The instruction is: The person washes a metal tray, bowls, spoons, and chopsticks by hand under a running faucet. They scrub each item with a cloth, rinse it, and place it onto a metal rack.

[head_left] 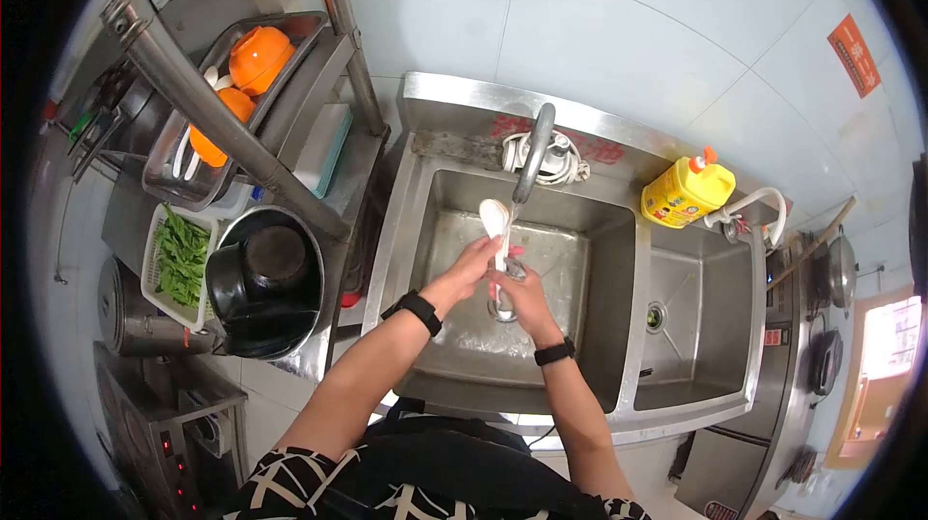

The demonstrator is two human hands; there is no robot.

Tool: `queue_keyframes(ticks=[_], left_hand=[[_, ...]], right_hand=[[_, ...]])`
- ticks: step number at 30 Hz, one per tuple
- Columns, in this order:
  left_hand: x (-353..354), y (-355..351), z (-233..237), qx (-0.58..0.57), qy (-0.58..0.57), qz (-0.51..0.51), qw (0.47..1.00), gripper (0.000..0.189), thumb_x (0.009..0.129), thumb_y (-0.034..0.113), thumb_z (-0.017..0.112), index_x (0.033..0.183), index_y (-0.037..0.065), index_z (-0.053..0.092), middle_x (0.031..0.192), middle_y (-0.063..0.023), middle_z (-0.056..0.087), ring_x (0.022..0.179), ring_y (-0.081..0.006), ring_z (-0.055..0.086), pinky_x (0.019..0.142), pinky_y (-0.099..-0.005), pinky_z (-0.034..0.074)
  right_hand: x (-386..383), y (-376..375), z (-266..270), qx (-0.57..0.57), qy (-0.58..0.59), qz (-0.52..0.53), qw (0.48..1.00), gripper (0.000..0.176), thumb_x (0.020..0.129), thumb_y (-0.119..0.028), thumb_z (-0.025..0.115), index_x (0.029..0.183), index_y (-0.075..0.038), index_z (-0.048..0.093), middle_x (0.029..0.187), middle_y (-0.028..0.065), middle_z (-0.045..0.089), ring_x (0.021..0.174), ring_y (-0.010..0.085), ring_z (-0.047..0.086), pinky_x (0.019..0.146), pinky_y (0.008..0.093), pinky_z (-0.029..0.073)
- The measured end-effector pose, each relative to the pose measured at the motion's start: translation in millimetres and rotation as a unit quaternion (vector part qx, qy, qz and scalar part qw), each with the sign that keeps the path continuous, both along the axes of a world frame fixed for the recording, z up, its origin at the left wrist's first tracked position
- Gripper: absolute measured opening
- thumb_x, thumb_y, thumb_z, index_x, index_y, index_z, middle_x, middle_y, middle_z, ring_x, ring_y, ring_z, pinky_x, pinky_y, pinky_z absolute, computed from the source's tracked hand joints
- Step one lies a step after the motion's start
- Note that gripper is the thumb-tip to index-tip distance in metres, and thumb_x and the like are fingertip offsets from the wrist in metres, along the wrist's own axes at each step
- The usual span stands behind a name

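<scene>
My left hand is closed round a white spoon, its bowl pointing up toward the tap. Water runs from the curved metal faucet down over the spoon. Right beside it, my right hand is closed at the spoon's lower part. Bits of pink show around its fingers, and a shiny metal rounded piece sticks out below them; I cannot tell what exactly this hand grips. Both hands are over the large left basin of the steel sink, which has a wet, foamy bottom.
A yellow detergent jug stands behind the right basin. A white coiled hose lies behind the faucet. On the left rack are orange bowls in a metal tray, a basket of greens and a pot with black pans.
</scene>
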State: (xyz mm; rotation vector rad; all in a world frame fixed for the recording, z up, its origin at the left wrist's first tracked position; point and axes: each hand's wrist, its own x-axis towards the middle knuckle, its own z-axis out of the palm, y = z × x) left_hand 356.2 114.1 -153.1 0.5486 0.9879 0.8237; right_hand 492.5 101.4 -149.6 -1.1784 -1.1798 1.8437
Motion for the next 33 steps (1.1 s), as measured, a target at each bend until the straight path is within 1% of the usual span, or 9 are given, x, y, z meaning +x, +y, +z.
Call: queue_keyframes(ticks=[2,6,8,10,12,16,19,23,33], left_hand=[[4.0,3.8,5.7,-0.01,-0.067,0.126,0.99,0.035,0.092,0.028,0.035,0.116,0.004,0.04,0.11,-0.0075,0.055,0.071,-0.0115,0.053,0.058,-0.027,0.045],[18.9,-4.1,3.7,-0.038,-0.139,0.164,0.976,0.034,0.092,0.028,0.035,0.117,0.006,0.04,0.11,-0.0078,0.056,0.066,-0.0101,0.052,0.052,-0.0261,0.044],[15.7,-13.3,5.1,0.011,-0.108,0.01,0.994,0.04,0.09,0.03,0.039,0.123,0.006,0.036,0.114,-0.0128,0.052,0.064,-0.013,0.055,0.053,-0.0281,0.048],[13.0,-14.2,2.4,0.006,-0.072,-0.009,0.997,0.04,0.09,0.03,0.039,0.125,0.009,0.036,0.116,-0.013,0.05,0.073,-0.0159,0.055,0.061,-0.0323,0.048],[10.7,-21.2,3.7,0.0,-0.068,0.047,0.997,0.038,0.09,0.028,0.041,0.124,0.012,0.038,0.11,-0.0102,0.053,0.079,-0.016,0.056,0.064,-0.0316,0.049],[15.4,-35.6,8.1,0.013,-0.106,0.105,0.989,0.037,0.088,0.023,0.046,0.123,0.014,0.038,0.107,-0.0085,0.054,0.091,-0.0176,0.055,0.072,-0.0333,0.049],[12.6,-27.8,12.5,0.005,-0.208,0.25,0.946,0.03,0.085,0.015,0.052,0.113,0.012,0.041,0.108,-0.0094,0.054,0.103,-0.0218,0.052,0.083,-0.0368,0.046],[12.6,-22.1,36.7,0.021,-0.124,0.208,0.97,0.021,0.085,0.011,0.051,0.103,0.011,0.04,0.101,-0.0087,0.058,0.096,-0.0219,0.057,0.078,-0.0363,0.047],[35.4,37.8,14.2,-0.035,-0.134,0.256,0.957,0.029,0.086,0.002,0.043,0.111,0.008,0.03,0.106,-0.0146,0.055,0.101,-0.0264,0.054,0.081,-0.0385,0.047]], right_hand=[[8.9,-9.5,-2.5,-0.063,0.073,0.009,0.995,0.012,0.081,-0.01,0.054,0.088,0.0,0.053,0.076,0.0046,0.056,0.065,0.0103,0.053,0.056,0.0247,0.043],[10.9,-18.5,-5.5,-0.131,0.141,-0.001,0.981,0.016,0.083,-0.014,0.054,0.091,-0.001,0.052,0.074,0.0042,0.055,0.064,0.0114,0.053,0.055,0.0243,0.044],[10.2,-21.1,-10.0,-0.159,0.188,-0.042,0.968,0.017,0.083,-0.016,0.054,0.092,-0.001,0.053,0.074,0.0042,0.055,0.063,0.0113,0.052,0.054,0.0237,0.043],[11.1,-28.8,-6.8,-0.185,0.235,-0.08,0.951,0.017,0.083,-0.017,0.054,0.092,-0.002,0.053,0.074,0.0042,0.055,0.062,0.0113,0.051,0.053,0.023,0.042],[14.0,-43.6,-1.9,-0.168,0.149,-0.036,0.974,0.018,0.084,-0.019,0.055,0.091,-0.003,0.053,0.073,0.0034,0.054,0.057,0.01,0.048,0.049,0.0217,0.039],[29.1,-55.9,5.7,-0.12,0.13,-0.011,0.984,0.013,0.083,-0.018,0.056,0.085,-0.006,0.053,0.066,0.0007,0.05,0.052,0.0084,0.044,0.046,0.0227,0.036],[45.0,-73.3,1.7,-0.067,0.062,-0.006,0.996,0.011,0.081,-0.015,0.057,0.083,-0.006,0.051,0.063,0.0004,0.049,0.05,0.0082,0.043,0.044,0.0218,0.035],[74.5,-98.6,0.6,-0.091,0.089,-0.113,0.985,0.009,0.081,-0.012,0.056,0.083,-0.006,0.05,0.062,0.0003,0.047,0.049,0.0089,0.044,0.043,0.022,0.036],[134.6,-140.7,-15.4,-0.101,0.073,-0.201,0.972,0.006,0.08,-0.009,0.055,0.082,-0.007,0.05,0.062,0.0022,0.048,0.048,0.0119,0.047,0.043,0.0241,0.039]])
